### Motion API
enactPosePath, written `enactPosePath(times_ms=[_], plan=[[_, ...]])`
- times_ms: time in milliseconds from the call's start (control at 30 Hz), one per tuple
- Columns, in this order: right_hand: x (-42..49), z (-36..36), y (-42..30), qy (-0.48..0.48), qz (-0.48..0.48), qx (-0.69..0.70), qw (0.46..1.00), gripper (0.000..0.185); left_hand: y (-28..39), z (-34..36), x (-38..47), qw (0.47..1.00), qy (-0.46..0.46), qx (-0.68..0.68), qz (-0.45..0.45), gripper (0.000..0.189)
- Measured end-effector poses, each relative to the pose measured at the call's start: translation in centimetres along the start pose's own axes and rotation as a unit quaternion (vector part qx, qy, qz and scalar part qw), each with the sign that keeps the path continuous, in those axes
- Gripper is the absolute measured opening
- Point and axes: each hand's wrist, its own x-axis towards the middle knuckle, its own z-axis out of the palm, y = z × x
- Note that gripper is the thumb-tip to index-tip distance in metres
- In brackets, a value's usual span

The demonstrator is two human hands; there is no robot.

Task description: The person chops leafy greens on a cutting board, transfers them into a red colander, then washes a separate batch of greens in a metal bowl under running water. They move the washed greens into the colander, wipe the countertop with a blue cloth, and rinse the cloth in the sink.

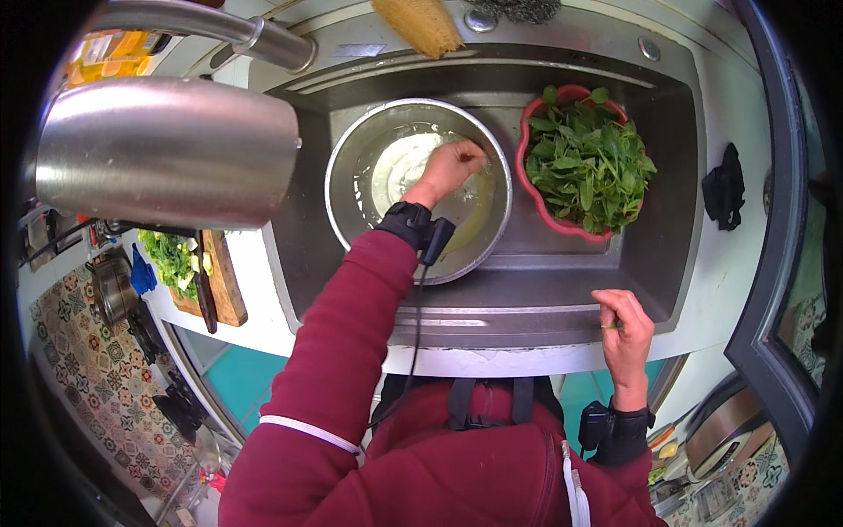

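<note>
My left hand (454, 168) is over the water inside a round metal basin (334, 191) in the sink, fingers curled together and slightly blurred. Whether something small is between those fingertips I cannot tell. At the front right of the sink, my right hand (625, 323) is raised with bent fingers. A thin green bit shows near its thumb; whether it is gripped is unclear. Leafy greens (589, 165) heap up in a red scalloped basket (527, 155), right of the basin. Light reflects off the water (405, 165), which looks slightly greenish on its right side.
A large metal faucet (168, 151) juts over the sink's (658, 263) left side. On the left counter, a knife (205, 290) and chopped greens (164, 257) lie on a wooden cutting board (227, 283). A loofah (421, 26) and steel wool (523, 8) rest along the back rim.
</note>
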Motion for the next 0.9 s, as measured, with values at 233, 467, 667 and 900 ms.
enactPosePath(times_ms=[233, 467, 667, 900], plan=[[-0.3, 0.6, 0.0, 0.007, 0.002, 0.014, 1.000, 0.036, -1.3, -3.1, -4.5, 0.918, -0.272, 0.289, 0.011, 0.018], [-0.3, 1.1, -0.3, 0.007, 0.001, 0.047, 0.999, 0.038, -2.4, -2.5, -10.8, 0.920, -0.306, 0.238, -0.057, 0.017], [0.0, 1.5, -0.7, 0.002, -0.010, 0.034, 0.999, 0.036, 2.2, -1.7, -11.8, 0.902, -0.310, 0.297, -0.052, 0.011], [1.2, -2.2, -2.8, 0.042, -0.066, 0.010, 0.997, 0.029, 21.3, -1.4, -16.2, 0.974, -0.137, -0.016, 0.178, 0.011]])
